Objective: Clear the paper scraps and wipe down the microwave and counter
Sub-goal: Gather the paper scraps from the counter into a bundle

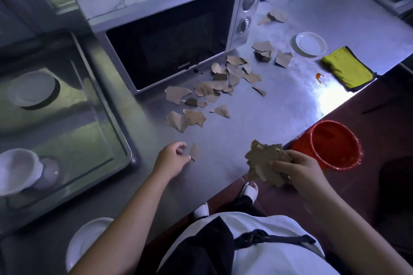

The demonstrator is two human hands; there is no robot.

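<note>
Right hand [297, 171] fingers clutch scrap wad [266, 163]; left hand [172, 158] seemingly pinching single scrap [194, 151].

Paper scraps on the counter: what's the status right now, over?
Right hand shut on scrap bundle beside red bucket. Left hand pinching a single scrap. Many loose scraps remain by microwave; yellow cloth untouched.

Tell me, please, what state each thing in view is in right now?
Microwave: door shut, scraps on top.
Counter: littered with scraps, orange stain.
Red bucket: upright, open.
Yellow cloth: folded, unused.
Saucer: empty.
Left hand: pinching one scrap.
Right hand: gripping a scrap bundle.
</note>
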